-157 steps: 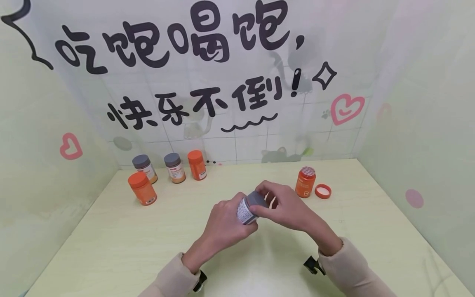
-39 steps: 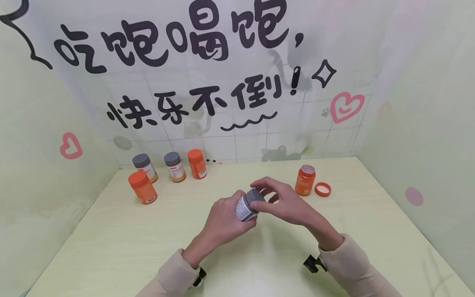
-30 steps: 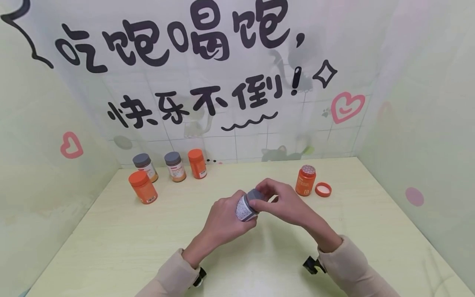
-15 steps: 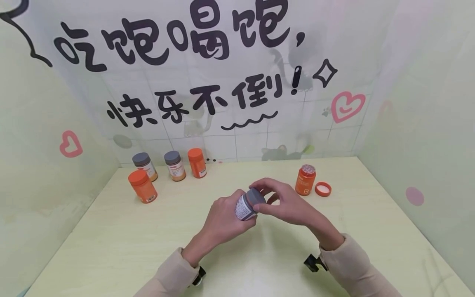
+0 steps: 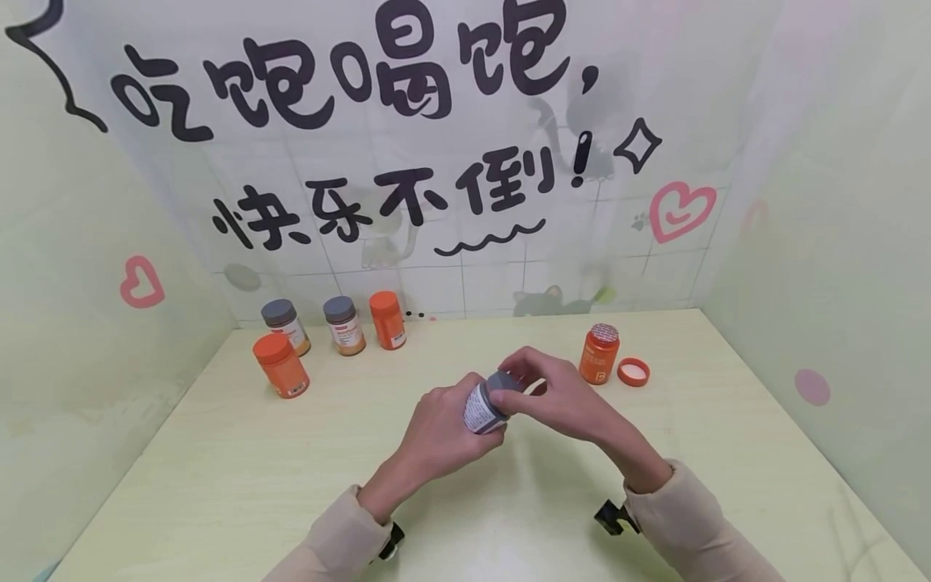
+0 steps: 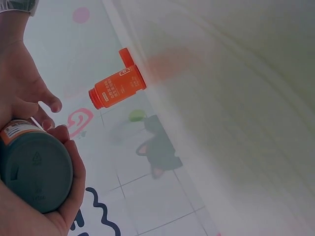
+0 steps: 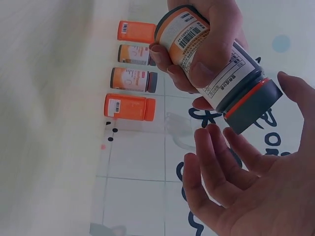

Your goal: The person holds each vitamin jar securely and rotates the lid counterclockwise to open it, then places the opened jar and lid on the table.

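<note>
Near the middle of the table, my left hand grips a bottle round its body, tilted with the cap toward my right hand. The bottle has a dark base and a white and orange label with a barcode. My right hand holds the dark grey cap between the thumb on one side and the fingertips on the other. A thin red ring shows between cap and bottle neck. The bottle's dark round base faces the left wrist camera, with the left fingers wrapped along its edge.
An orange bottle without its cap stands at the right, a patterned seal on its mouth. Its orange cap lies beside it, inside up. At the back left stand two grey-capped bottles and two orange bottles. Printed walls enclose the table.
Both hands stay in place with the same bottle. The right fingers and thumb spread and curl again at the cap from frame to frame. The other bottles have not moved.
</note>
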Demonstrator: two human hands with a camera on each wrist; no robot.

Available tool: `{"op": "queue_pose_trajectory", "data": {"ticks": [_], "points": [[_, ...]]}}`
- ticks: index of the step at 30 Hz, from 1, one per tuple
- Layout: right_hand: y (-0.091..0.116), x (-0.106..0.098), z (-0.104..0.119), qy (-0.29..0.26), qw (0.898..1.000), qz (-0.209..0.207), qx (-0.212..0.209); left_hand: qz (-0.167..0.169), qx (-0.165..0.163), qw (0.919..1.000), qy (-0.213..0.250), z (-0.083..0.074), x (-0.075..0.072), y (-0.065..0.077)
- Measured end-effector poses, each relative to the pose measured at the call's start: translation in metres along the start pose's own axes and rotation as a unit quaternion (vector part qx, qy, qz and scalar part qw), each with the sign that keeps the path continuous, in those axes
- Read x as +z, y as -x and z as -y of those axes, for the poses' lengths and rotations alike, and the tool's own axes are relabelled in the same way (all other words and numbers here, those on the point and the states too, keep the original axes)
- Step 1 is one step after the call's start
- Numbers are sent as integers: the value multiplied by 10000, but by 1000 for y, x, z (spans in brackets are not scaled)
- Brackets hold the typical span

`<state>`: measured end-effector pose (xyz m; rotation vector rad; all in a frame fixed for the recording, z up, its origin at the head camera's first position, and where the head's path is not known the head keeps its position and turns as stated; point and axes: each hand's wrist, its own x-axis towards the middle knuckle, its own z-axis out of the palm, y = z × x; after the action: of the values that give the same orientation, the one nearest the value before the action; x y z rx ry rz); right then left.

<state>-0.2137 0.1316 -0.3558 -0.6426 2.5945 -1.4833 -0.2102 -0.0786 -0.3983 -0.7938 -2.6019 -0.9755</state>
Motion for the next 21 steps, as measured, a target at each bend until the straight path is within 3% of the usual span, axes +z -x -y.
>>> {"op": "queue_pose_trajectory", "data": {"ticks": [4, 8, 21], "points": [[-1, 1, -1, 45, 9996, -107, 261, -14, -8, 10000, 13, 0, 0, 0], [-2, 0, -1, 73, 9998, -49, 184, 34, -19, 10000, 16, 0, 0, 0], [1, -7, 1, 233, 9966, 297, -733, 8, -11, 10000, -96, 1, 1, 0]]}}
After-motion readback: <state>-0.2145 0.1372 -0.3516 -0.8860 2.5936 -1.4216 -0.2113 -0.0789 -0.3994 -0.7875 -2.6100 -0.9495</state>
